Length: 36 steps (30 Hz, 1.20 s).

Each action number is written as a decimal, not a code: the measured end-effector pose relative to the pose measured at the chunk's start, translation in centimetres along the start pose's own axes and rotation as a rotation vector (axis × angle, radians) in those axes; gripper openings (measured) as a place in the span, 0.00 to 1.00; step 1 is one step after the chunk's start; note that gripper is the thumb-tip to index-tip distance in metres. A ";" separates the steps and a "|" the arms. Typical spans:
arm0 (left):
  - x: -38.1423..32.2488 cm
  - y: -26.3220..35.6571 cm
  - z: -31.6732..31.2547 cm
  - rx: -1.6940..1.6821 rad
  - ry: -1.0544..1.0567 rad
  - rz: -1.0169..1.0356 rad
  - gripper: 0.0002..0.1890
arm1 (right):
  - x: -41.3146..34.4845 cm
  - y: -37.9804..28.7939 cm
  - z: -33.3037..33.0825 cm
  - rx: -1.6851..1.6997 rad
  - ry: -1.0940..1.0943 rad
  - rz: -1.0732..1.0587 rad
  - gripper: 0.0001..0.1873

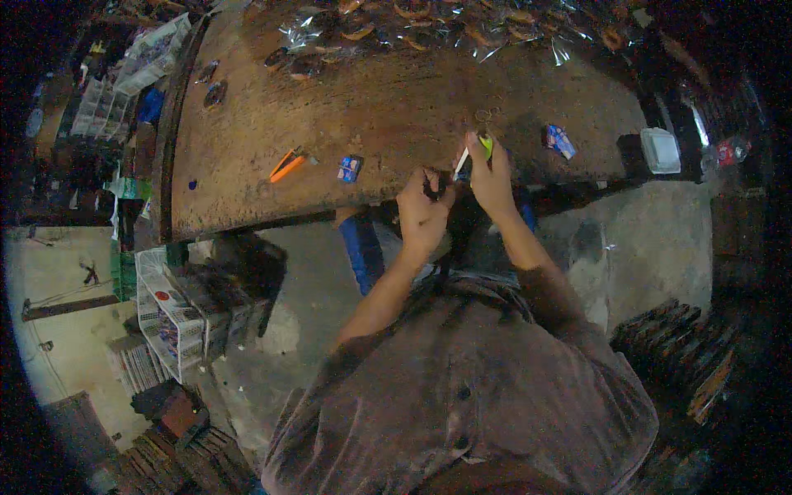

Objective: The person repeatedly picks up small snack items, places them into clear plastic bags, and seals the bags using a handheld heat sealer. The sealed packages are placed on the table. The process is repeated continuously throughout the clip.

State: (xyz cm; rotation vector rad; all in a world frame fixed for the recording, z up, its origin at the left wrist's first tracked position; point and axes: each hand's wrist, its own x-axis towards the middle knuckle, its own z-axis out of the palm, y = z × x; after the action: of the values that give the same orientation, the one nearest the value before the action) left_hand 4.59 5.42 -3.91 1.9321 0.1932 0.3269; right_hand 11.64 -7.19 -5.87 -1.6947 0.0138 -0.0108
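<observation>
Over the near edge of the wooden table (396,130), my left hand (426,210) grips a small dark item (434,187) that I cannot make out. Just to its right, my right hand (489,170) holds a small tool (462,159) with a white shaft and a yellow-green part; its exact kind is unclear. The two hands are close together. Left of them on the table lie a small blue packet (349,168) and an orange-handled tool (288,166), perhaps snips. Behind my right hand are thin rings (487,114).
Another blue packet (560,141) and a white plastic container (661,151) are on the right. Many brown pieces with shiny clear wrapping (421,28) cover the far side. White baskets (170,315) stand at lower left, and stacked slats (680,352) at lower right.
</observation>
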 end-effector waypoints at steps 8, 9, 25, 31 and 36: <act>-1.6 -0.7 1.0 -0.048 -0.016 -0.007 0.15 | -1.7 -0.9 1.2 -0.205 0.167 -0.133 0.18; -1.4 -1.0 1.3 -0.088 -0.017 0.023 0.15 | -1.4 -0.8 1.2 -0.138 0.175 -0.135 0.19; 0.3 -8.5 1.1 -0.787 -0.121 -0.419 0.10 | 6.8 7.9 -7.7 -0.935 0.065 -0.617 0.32; 0.8 -8.1 1.0 -1.047 -0.043 -0.744 0.10 | -2.3 5.7 -3.7 -0.062 -0.521 -0.100 0.42; 1.1 -9.0 -0.5 -0.965 -0.027 -0.548 0.20 | -0.3 5.8 -3.4 0.069 -0.215 0.051 0.39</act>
State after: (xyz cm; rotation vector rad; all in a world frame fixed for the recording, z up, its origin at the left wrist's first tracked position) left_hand 5.62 9.56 -11.89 0.8786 0.4412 0.0015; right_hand 11.24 -11.30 -11.22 -1.6180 -0.1032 0.2066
